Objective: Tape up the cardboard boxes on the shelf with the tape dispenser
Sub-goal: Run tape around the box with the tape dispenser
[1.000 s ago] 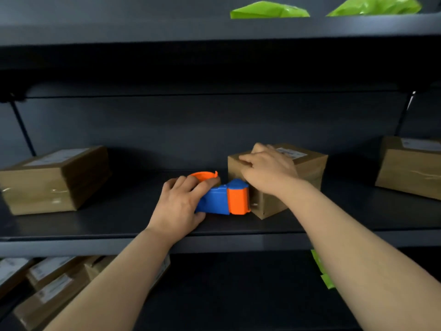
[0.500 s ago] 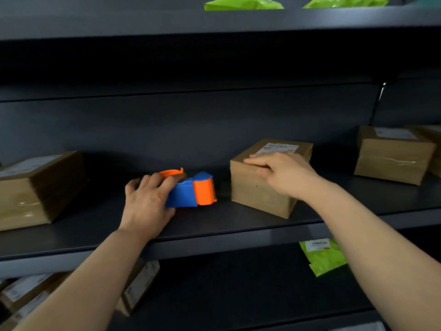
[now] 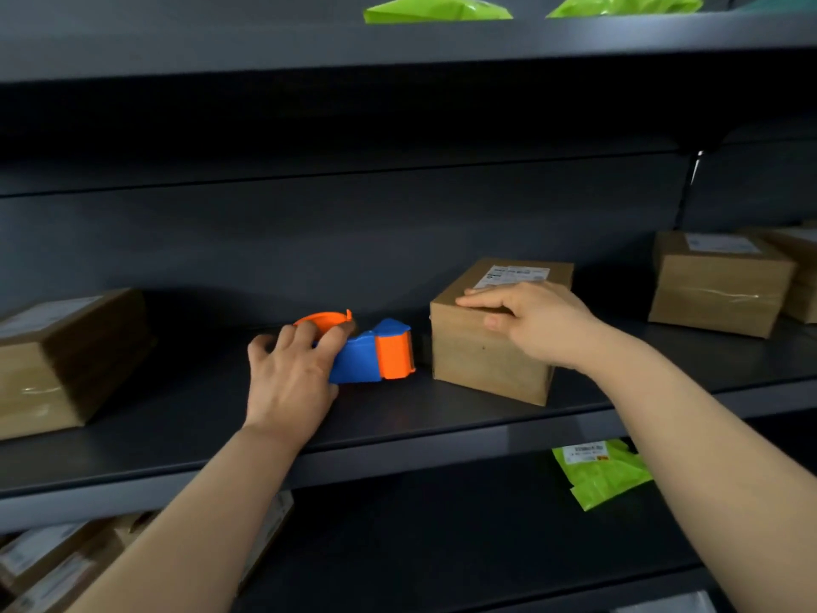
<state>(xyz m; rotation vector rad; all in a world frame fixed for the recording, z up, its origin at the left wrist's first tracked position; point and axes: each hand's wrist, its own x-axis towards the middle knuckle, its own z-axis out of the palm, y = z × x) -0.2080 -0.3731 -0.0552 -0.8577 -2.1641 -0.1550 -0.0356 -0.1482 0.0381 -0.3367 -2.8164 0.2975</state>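
A blue and orange tape dispenser (image 3: pixel 376 353) lies on the dark middle shelf (image 3: pixel 398 435), its orange front end almost against the left face of a small cardboard box (image 3: pixel 482 360) with a white label on top. My left hand (image 3: pixel 294 373) grips the dispenser's rear. My right hand (image 3: pixel 537 323) rests on the box's top front edge, fingers curled over its corner. Two more cardboard boxes stand on the same shelf, one at the far left (image 3: pixel 66 351) and one at the far right (image 3: pixel 716 283).
Green plastic mailers (image 3: pixel 435 8) lie on the shelf above, and another green mailer (image 3: pixel 599 473) sits on the shelf below. Several labelled cardboard boxes (image 3: pixel 48 564) fill the lower left. A further box (image 3: pixel 807 267) stands at the right edge.
The dispenser pulled away from the box to the left half a second ago; now its front end is back close to the box's left face. My right hand stays on the box.
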